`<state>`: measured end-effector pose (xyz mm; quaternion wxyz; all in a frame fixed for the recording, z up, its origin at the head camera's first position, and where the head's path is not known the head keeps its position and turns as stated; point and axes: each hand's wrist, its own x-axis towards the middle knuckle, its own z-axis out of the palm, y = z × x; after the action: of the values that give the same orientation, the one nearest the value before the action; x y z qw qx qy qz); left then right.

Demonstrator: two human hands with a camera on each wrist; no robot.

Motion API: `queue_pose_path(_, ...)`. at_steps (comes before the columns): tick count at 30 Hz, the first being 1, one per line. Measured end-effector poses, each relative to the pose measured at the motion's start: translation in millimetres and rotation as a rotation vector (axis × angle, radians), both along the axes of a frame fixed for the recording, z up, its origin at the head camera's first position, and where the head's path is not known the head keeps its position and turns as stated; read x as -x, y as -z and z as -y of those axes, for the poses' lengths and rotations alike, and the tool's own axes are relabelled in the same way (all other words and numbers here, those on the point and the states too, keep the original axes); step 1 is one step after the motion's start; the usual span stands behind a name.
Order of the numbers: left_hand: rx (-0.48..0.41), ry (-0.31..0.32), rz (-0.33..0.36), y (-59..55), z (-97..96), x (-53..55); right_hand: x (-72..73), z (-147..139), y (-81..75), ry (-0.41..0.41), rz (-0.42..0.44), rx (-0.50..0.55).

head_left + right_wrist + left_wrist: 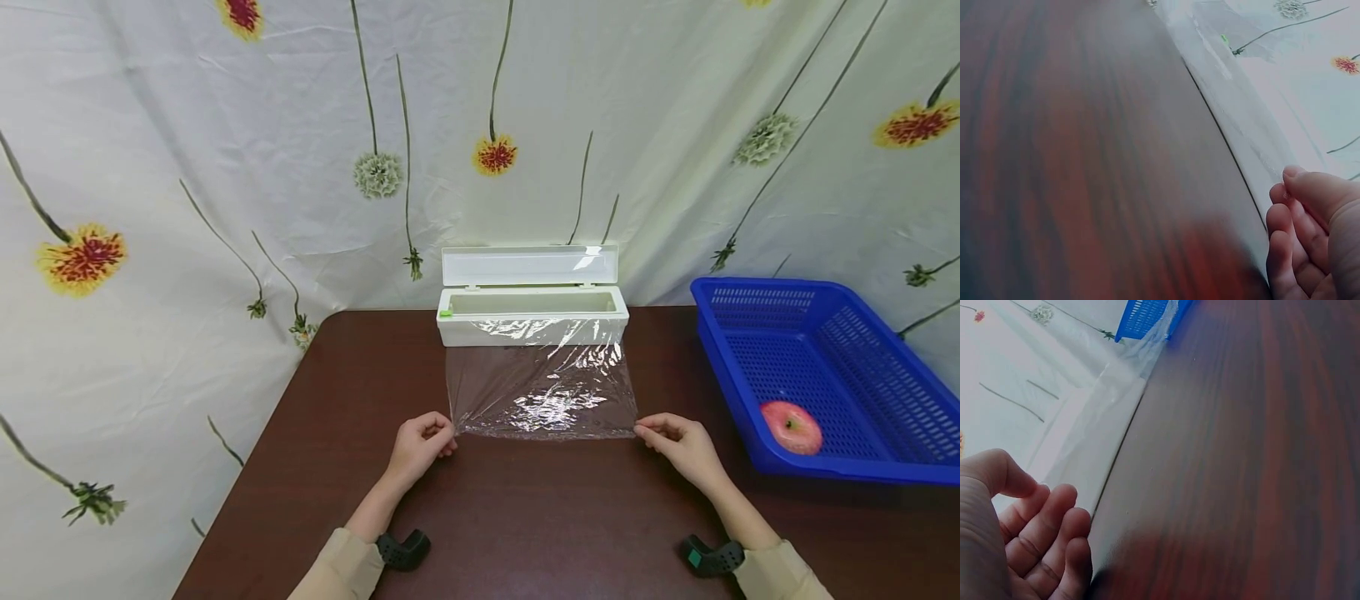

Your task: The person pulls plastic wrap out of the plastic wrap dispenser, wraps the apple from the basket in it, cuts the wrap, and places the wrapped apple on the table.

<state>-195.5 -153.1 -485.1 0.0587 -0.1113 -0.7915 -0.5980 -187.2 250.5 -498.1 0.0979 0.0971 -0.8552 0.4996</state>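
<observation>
A sheet of clear plastic wrap stretches toward me from a white dispenser box, whose lid stands up at the back. My left hand pinches the sheet's near left corner between thumb and forefinger. At the near right corner, my right hand pinches it the same way. The near edge runs nearly straight between the two hands. In the left wrist view the thumb meets the forefinger, the other fingers loosely curled. The right wrist view shows the right thumb against the forefinger.
On the right of the brown table stands a blue plastic basket with a red apple in its near left corner. A flowered white curtain hangs behind the table. A small green slider sits at the box's left end.
</observation>
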Motion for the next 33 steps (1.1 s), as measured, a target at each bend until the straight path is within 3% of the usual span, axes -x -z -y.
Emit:
queue_pose_path(4,0.026,-0.024,0.016,10.7,0.9,8.6,2.3,1,0.4,0.017,0.003,-0.009)
queue_pose_path(14,0.065,-0.073,0.054,11.4,-3.3,20.3,11.7,5,0.1,0.06,0.019,-0.058)
queue_pose_path(16,0.066,-0.075,0.061,9.3,-4.6,21.6,13.9,6,0.2,0.055,0.015,-0.051)
queue_pose_path(23,0.083,-0.065,0.054,-18.7,-13.0,13.7,20.5,9,0.6,0.056,0.021,-0.029)
queue_pose_path(27,0.073,-0.075,0.04,0.3,-9.8,26.3,22.5,11,0.2,0.055,0.013,-0.011)
queue_pose_path(30,0.079,-0.064,0.04,-1.2,-9.4,26.3,24.4,11,1.0,0.063,0.004,-0.001)
queue_pose_path(33,0.091,-0.054,0.052,-16.0,-11.9,18.4,26.4,11,1.6,0.083,-0.005,-0.003)
